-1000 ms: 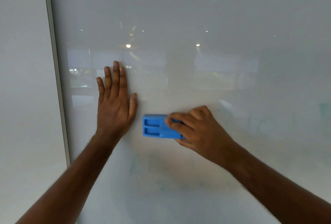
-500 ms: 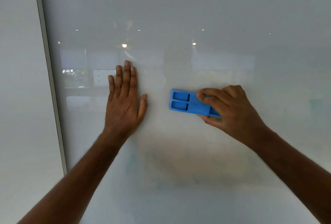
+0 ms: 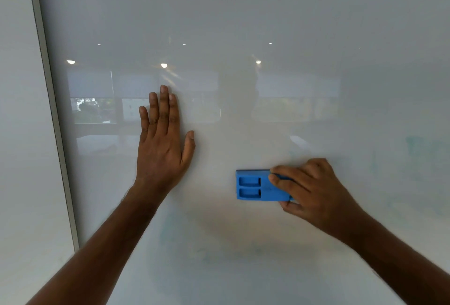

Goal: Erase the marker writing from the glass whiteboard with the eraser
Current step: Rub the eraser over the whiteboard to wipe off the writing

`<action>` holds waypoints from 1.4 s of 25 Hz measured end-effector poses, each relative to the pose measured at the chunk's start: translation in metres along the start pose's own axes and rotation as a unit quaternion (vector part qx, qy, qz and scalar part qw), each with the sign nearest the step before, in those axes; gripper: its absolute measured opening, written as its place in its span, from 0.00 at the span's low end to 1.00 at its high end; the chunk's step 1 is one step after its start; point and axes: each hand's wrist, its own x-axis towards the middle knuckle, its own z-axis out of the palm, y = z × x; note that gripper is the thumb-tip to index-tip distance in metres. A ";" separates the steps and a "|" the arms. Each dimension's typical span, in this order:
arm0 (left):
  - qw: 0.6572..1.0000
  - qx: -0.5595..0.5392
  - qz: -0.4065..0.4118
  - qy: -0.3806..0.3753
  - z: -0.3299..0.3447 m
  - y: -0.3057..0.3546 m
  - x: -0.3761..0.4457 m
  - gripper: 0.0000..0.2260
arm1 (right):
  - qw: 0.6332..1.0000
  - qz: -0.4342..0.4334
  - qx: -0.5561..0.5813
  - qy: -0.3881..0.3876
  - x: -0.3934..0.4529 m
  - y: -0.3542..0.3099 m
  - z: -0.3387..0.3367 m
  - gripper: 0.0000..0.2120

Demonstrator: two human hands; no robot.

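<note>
The glass whiteboard (image 3: 243, 12) fills the head view and reflects ceiling lights and windows. My right hand (image 3: 314, 190) grips a blue rectangular eraser (image 3: 255, 185) and presses it flat against the glass right of centre. The eraser's right end is hidden under my fingers. My left hand (image 3: 163, 144) lies flat on the board to the left of the eraser, fingers together and pointing up. Faint teal marker smears (image 3: 418, 146) remain at the right, and paler ones show low in the middle (image 3: 185, 234).
A grey metal frame strip (image 3: 52, 109) runs down the board's left edge, with a plain white wall panel (image 3: 19, 134) beyond it.
My right hand swept the eraser from beside my left hand up and to the right, then back down. My left hand stays flat on the glass.
</note>
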 end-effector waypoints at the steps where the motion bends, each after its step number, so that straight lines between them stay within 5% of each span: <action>1: 1.000 0.002 0.001 0.002 0.001 0.001 0.000 0.34 | 1.000 0.015 0.001 0.008 0.003 0.010 -0.003 0.21; 9: 1.000 0.002 -0.005 0.002 0.002 0.012 0.002 0.34 | 0.992 0.111 0.033 0.050 0.056 0.021 -0.001 0.22; 17: 1.000 0.014 -0.005 -0.004 0.002 0.017 0.002 0.34 | 0.997 0.079 0.015 -0.010 -0.013 0.003 -0.006 0.20; 25: 1.000 0.027 -0.003 0.007 0.008 0.038 0.016 0.35 | 0.974 0.217 0.049 0.040 0.018 0.050 -0.021 0.25; 35: 0.999 0.037 0.018 0.005 0.018 0.060 0.023 0.36 | 0.992 0.125 0.015 -0.029 -0.045 0.026 -0.019 0.21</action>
